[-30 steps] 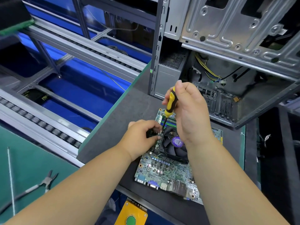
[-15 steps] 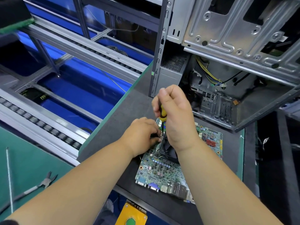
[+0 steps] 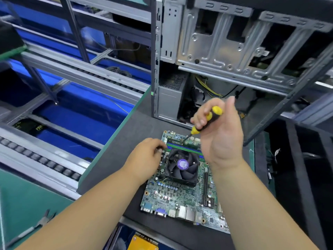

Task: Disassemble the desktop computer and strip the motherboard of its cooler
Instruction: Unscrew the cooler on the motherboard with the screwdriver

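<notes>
A green motherboard (image 3: 180,197) lies flat on the dark mat. Its black cooler fan (image 3: 182,165) with a purple hub label sits on the board's middle. My right hand (image 3: 221,134) is raised above the board's far edge and grips a yellow-and-black screwdriver (image 3: 207,121), whose tip points down toward the far memory slots. My left hand (image 3: 146,159) rests at the board's left edge beside the cooler, fingers curled and pinching something small and dark that I cannot make out.
The open metal computer case (image 3: 225,69) stands behind the board with yellow cables inside. A roller conveyor (image 3: 45,163) and blue bins run along the left. Pliers (image 3: 43,221) lie on the green bench at lower left. A yellow button box (image 3: 142,242) sits under the front edge.
My right hand has lifted the screwdriver off the cooler's left corner and swung it up and to the right. The fan is now uncovered. My left hand stays at the board's left edge.
</notes>
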